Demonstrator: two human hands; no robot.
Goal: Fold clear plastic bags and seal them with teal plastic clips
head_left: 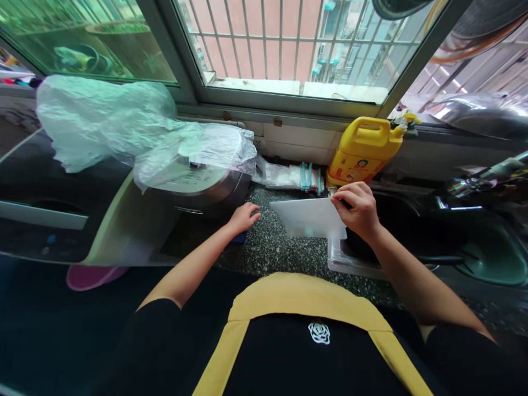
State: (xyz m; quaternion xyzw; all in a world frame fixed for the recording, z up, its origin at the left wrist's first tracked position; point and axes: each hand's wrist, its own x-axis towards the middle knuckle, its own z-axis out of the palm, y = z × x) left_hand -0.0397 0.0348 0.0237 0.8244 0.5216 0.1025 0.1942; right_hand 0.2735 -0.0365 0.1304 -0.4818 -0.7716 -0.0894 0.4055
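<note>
My right hand (358,210) is closed on the right end of a white flat board (307,218), holding it level above the speckled granite counter (280,250). A clear plastic container (336,258) sits under the board's right side. My left hand (244,216) rests on the counter with fingers curled loosely, on top of a small dark blue object (240,237) that is mostly hidden. It lies close to the front of a rice cooker (198,184).
Crumpled clear plastic (124,124) drapes the rice cooker. A yellow jug (365,148) stands by the window sill, with a rolled plastic pack (289,177) to its left. A sink (474,247) lies to the right. A dark cabinet fills the left side.
</note>
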